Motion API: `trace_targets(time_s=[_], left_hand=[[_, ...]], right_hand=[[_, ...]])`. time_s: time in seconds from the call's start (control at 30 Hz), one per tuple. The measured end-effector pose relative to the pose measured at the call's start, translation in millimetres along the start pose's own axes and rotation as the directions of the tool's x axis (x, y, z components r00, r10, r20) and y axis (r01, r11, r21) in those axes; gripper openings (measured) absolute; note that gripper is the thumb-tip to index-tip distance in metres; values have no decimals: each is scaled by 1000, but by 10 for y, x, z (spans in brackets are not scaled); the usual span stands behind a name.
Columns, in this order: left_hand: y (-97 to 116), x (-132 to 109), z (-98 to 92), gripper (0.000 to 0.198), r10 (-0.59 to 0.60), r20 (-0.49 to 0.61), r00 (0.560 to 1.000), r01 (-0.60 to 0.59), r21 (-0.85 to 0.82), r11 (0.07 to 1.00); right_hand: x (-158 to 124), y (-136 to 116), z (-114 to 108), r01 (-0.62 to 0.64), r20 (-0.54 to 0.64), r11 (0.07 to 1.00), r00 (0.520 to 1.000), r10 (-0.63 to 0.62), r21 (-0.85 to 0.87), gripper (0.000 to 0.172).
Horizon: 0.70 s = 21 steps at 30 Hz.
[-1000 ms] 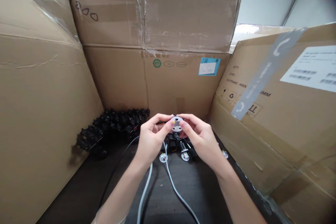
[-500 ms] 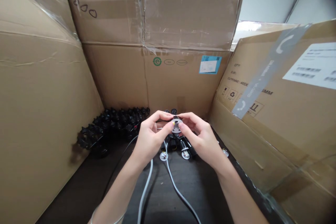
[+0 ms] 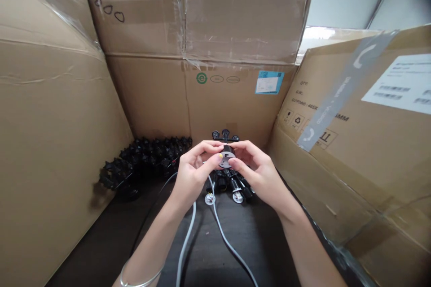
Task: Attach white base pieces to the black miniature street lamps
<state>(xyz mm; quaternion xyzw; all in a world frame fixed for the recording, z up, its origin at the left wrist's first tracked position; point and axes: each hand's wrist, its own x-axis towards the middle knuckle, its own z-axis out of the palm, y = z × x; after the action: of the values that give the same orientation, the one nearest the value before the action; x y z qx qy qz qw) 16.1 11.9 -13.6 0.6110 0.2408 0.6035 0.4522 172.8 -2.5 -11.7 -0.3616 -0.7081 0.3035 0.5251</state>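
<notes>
Head view: L grip (image 3: 194, 175) and R grip (image 3: 259, 172) closed on small black lamp socket (image 3: 228, 150), fingertips at its white disc rim, above dark bench (image 3: 101, 242). Looks light, stiff; hold by rim. Spare sockets (image 3: 148, 159) heaped behind.

A carton (image 3: 323, 152) at 2 o'clock is displaying printed "QTY:", "G.W:" and "CUT(MM): 465X", with "5MM" showing beyond a strip of grey tape (image 3: 343, 89) that is carrying telephone-handset icons. A white label (image 3: 397, 83) is showing blurred barcodes. At 12 o'clock, a second carton (image 3: 235, 107) is bearing a green circled "e" logo (image 3: 201, 78) and a blue-edged label (image 3: 269, 82), its small print unreadable. Black pen marks (image 3: 107, 9) are appearing at 11 o'clock.
</notes>
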Motion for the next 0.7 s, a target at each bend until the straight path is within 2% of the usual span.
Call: trace_targets(time_s=[0.13, 0.27, 0.5, 0.7], left_hand=[[20, -2, -4, 8, 27, 53, 998, -27, -11, 1000], [22, -4, 18, 5, 62, 12, 998, -62, 35, 997], [12, -11, 17, 2, 126, 4, 992, -126, 79, 989], [11, 0, 16, 2, 117, -35, 993, -112, 119, 987]], right_hand=[[1, -21, -34, -6, 28, 1000, 1000, 5, 25, 26], [-18, -50, -41, -10, 62, 999, 998, 8, 32, 26], [-25, -55, -34, 12, 37, 1000, 999, -12, 17, 22], [-10, -32, -21, 7, 30, 1000, 1000, -7, 18, 23]])
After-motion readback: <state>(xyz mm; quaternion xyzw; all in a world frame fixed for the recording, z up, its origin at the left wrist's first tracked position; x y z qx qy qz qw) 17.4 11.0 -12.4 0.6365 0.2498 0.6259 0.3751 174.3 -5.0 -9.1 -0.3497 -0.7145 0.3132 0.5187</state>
